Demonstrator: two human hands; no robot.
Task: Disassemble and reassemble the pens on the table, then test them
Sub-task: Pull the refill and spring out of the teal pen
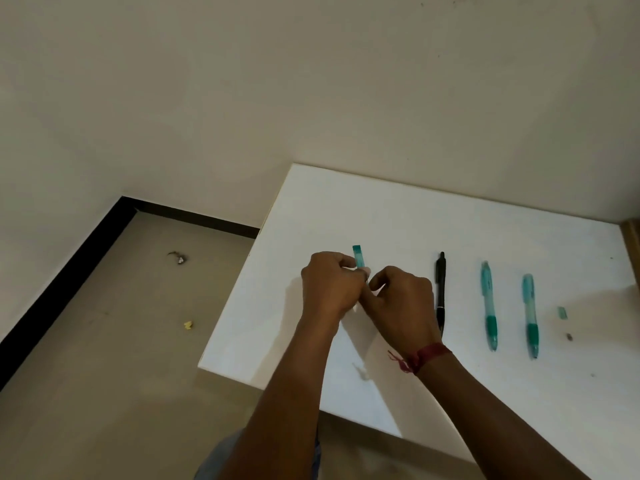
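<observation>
Above the white table (398, 216) my left hand (329, 289) grips a teal translucent pen (358, 257); only its upper end sticks out past the fingers. My right hand (403, 299) meets it from the right, fingers curled at the pen's lower part, which is hidden between both hands. On the table to the right lie a black pen (440, 289) and two whole teal pens (488, 303) (530, 313), side by side. Further right lie a small teal cap piece (562, 312) and a tiny dark part (569, 337).
The table's left edge and near corner (202, 365) drop to a beige floor with bits of litter (180, 258) (188, 324). A plain wall stands behind the table. A wooden edge (632, 244) shows at the far right.
</observation>
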